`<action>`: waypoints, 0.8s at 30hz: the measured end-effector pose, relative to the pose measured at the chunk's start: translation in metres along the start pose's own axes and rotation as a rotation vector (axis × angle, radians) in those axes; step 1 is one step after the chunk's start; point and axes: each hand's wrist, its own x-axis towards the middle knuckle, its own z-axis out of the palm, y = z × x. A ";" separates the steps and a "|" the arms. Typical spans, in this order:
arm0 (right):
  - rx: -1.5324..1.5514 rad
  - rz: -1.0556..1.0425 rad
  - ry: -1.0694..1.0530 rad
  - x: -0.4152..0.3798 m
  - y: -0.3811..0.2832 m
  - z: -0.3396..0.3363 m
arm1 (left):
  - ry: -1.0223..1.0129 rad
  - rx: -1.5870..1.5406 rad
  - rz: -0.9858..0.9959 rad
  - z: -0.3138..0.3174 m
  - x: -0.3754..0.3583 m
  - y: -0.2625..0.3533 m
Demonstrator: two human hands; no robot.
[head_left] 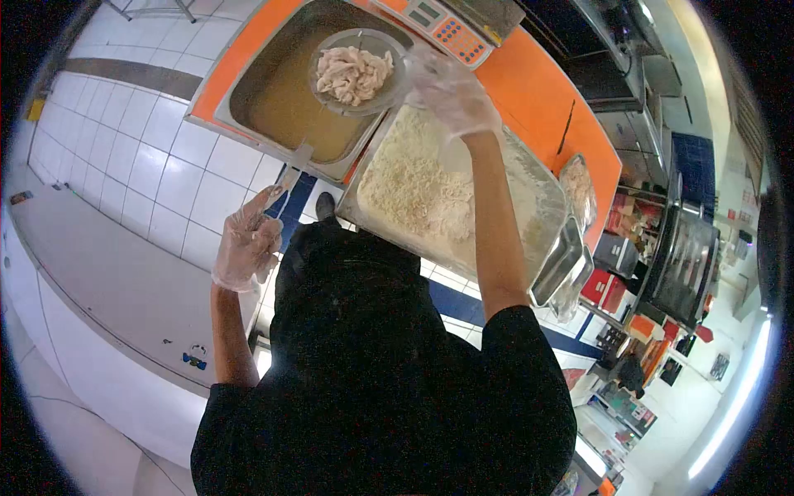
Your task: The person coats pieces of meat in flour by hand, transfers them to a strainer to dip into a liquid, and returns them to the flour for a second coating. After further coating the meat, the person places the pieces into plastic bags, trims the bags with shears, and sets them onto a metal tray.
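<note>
My right hand (451,93), in a clear plastic glove, grips the near edge of a round greyish bowl (328,101). Pale strips of raw meat, like chicken (356,74), lie heaped in the bowl. It is held over a metal basin of cloudy brownish liquid (277,103). My left hand (248,242), also gloved, has its fingers closed on a slim metal utensil that looks like tongs (291,172), pointing toward the basin's near corner. Under my right forearm lies a wide metal tray (351,202) of pale flour (405,178), clumpy in places.
A digital scale (447,31) stands behind the basin on the orange counter (538,91). A plastic bag (579,186) and an empty metal pan (558,264) sit beyond the flour tray. At left is a long white chest-like surface (107,273) above the tiled floor (165,174).
</note>
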 end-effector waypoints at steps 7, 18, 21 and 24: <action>-1.074 0.417 -0.192 -0.184 0.075 0.019 | -0.053 -0.076 0.052 0.000 0.008 -0.009; -1.202 0.232 -0.262 -0.239 0.174 0.021 | 0.011 -0.136 0.050 -0.002 0.009 -0.021; -1.240 0.232 -0.196 -0.232 0.129 0.011 | 0.013 -0.114 0.038 0.002 0.005 -0.014; -1.130 0.412 -0.166 -0.213 0.085 0.013 | 0.040 -0.096 0.025 0.003 0.006 -0.019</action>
